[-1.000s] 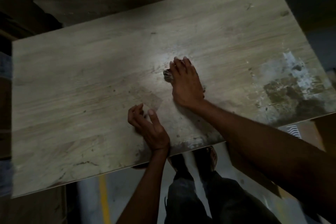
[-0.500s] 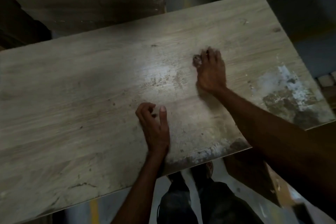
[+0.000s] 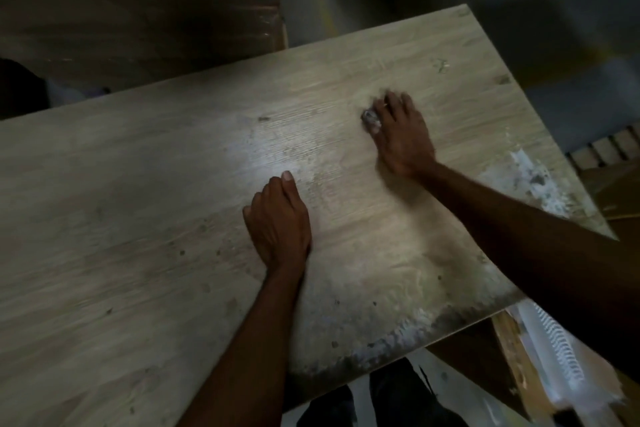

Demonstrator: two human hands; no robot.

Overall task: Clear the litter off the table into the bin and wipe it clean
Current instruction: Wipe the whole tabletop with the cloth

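A pale wood-grain table [image 3: 138, 218] fills the view. My right hand [image 3: 401, 135] lies on it towards the far right, fingers fairly straight, pressing a small grey crumpled wad [image 3: 370, 120] against the top. The wad pokes out at the left side of the fingers, and the thumb is hidden. My left hand [image 3: 277, 229] rests on the table's middle with its fingers curled under into a fist and the thumb stretched forward. Nothing shows in it. A damp sheen lies between the two hands.
A white and dark stained patch [image 3: 533, 184] covers the right end, and grime [image 3: 381, 347] runs along the near edge. Wrapped boxes [image 3: 173, 10] stand behind the table. A slatted pallet [image 3: 606, 146] and a spiral-bound white pad [image 3: 561, 350] lie to the right.
My right hand has slid the wad to the right and away from me across the table. My left hand has curled its fingers tighter while staying in place.
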